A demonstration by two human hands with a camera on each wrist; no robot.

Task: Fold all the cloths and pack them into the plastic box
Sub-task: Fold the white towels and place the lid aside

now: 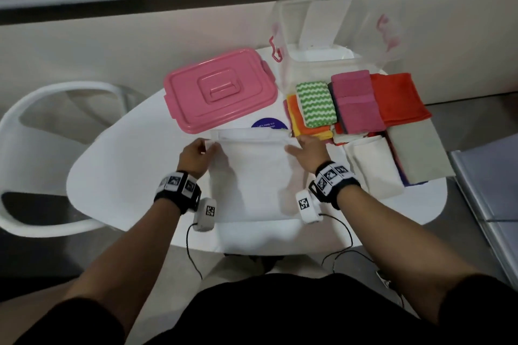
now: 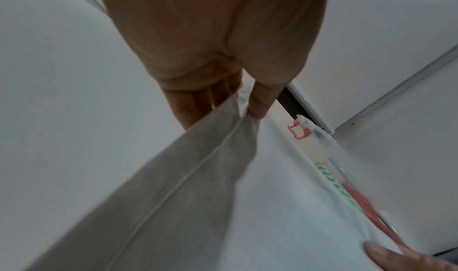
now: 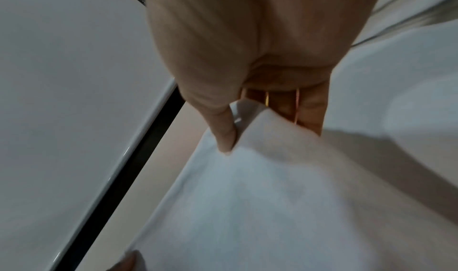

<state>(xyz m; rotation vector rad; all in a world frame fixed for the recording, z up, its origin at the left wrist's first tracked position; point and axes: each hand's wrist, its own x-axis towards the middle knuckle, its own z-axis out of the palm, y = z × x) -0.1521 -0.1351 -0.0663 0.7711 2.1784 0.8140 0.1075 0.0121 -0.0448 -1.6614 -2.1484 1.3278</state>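
A white cloth (image 1: 252, 176) lies spread on the white table (image 1: 126, 171) in front of me. My left hand (image 1: 196, 152) pinches its far left corner between thumb and fingers; the left wrist view shows the white cloth (image 2: 223, 177) lifted at that corner under my left hand (image 2: 244, 102). My right hand (image 1: 304, 148) pinches the far right corner, and in the right wrist view my right hand (image 3: 247, 126) holds the white cloth (image 3: 260, 197) between thumb and fingers. The clear plastic box (image 1: 336, 36) stands open at the back right.
A pink lid (image 1: 221, 89) lies behind the cloth on the left. Several folded cloths are stacked on the right: green zigzag (image 1: 316, 103), pink (image 1: 356, 101), red (image 1: 398, 98), grey (image 1: 420, 151), cream (image 1: 375, 165). A white chair (image 1: 42, 126) stands to the left.
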